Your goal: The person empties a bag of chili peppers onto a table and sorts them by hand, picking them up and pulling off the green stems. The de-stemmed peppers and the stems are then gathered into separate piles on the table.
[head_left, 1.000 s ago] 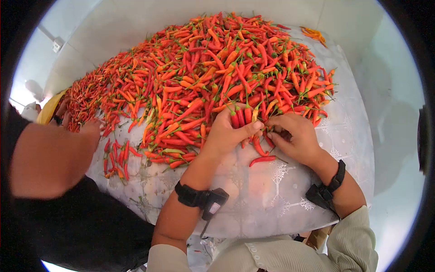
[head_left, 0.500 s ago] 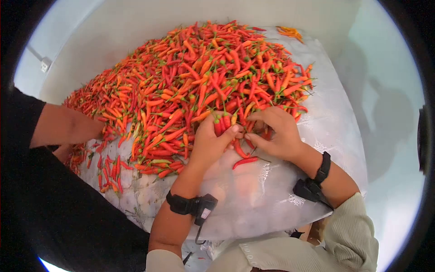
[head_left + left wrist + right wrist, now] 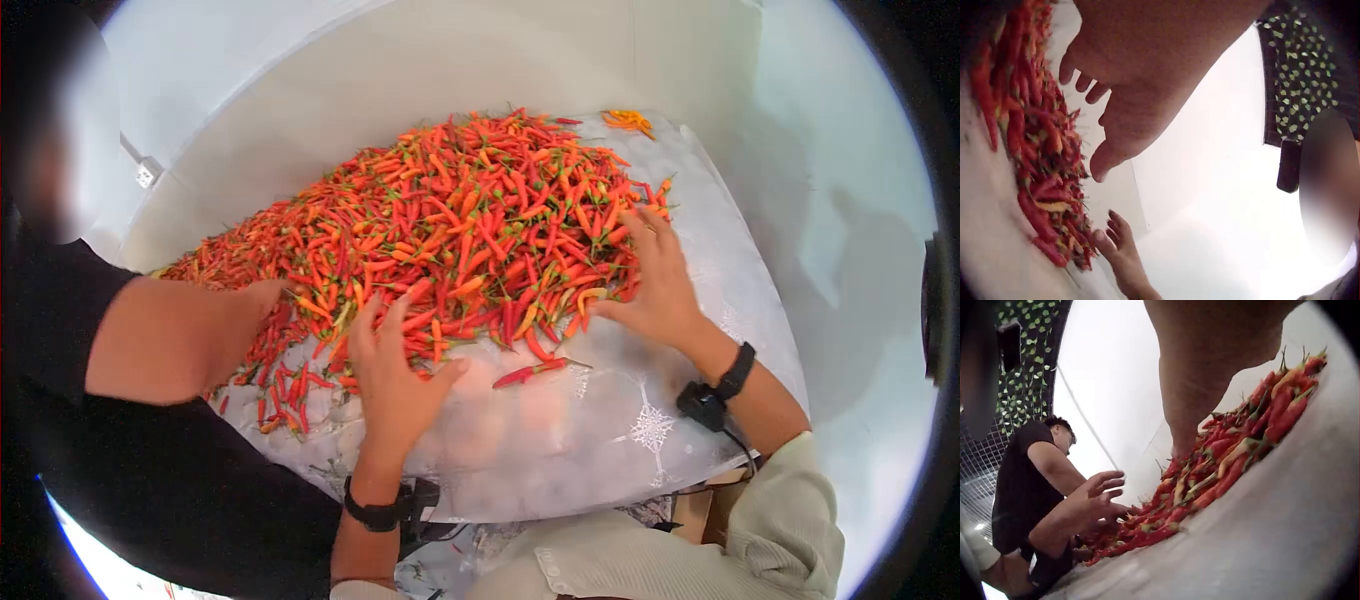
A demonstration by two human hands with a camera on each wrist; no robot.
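Note:
A broad heap of red and orange chili peppers (image 3: 480, 215) lies in front of me. My left hand (image 3: 395, 375), fingers spread, hovers at the heap's near left side with nothing in its grasp. On the right, my other hand (image 3: 660, 285) is also spread, its fingers over the heap's right edge and its thumb beside a pale yellow chili (image 3: 592, 295). Between the two hands, one red chili pepper (image 3: 528, 374) lies apart on the patterned plastic cover (image 3: 600, 430). In the left wrist view the left hand (image 3: 1129, 87) is raised beside the peppers, fingers loosely bent.
To my left, a person in black reaches an arm (image 3: 180, 335) into the heap. A small group of loose chilies (image 3: 290, 395) lies near that arm. Several yellow-orange chilies (image 3: 628, 122) sit apart at the back right. A pale curved wall (image 3: 560, 60) rises behind.
My hands were together, the left holding a few chilies; they have let go and moved apart, left hand leftward, right hand to the right. The head view has shifted.

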